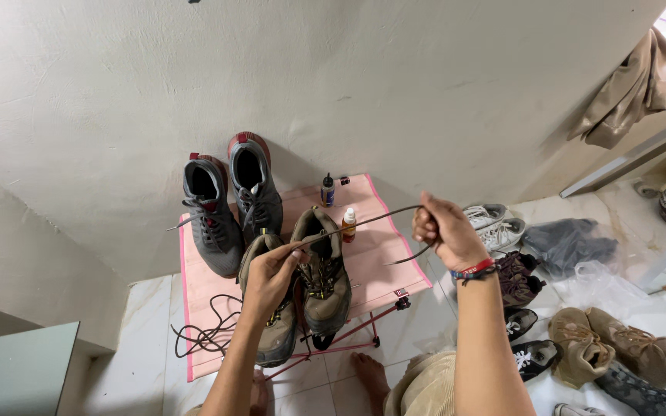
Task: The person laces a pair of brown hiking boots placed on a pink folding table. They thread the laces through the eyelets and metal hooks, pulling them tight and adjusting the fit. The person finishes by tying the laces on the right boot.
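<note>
Lace: one dark shoelace (364, 219) is stretched between the two hands, above the middle of the tabletop, with its loose tail hanging below the right hand.
Left hand: left hand (270, 273) pinches one end of the shoelace between thumb and fingertips, over the brown shoes.
Right hand: right hand (442, 229) is clenched around the other end of the shoelace, past the right edge of the tabletop; the wrist carries red and dark bands.
Tabletop: one small pink folding tabletop (383, 254) standing against a pale wall.
Brown shoes: two brown shoes (325, 273) stand side by side at the front edge of the tabletop, toes toward the person, the left one partly hidden by the left hand.
Grey shoes: two grey shoes with red trim (229, 204) sit at the back left corner, heels against the wall.
Bottles: two small bottles (327, 191), one dark near the back edge, one white with a red base just in front of it.
Loose lace: one black lace (206, 331) lies coiled at the front left corner, spilling over the edge.
Floor: white tiled floor (148, 339) to the right holds several more shoes (618, 347), among them a tan pair and a white pair; I cannot count them all.
</note>
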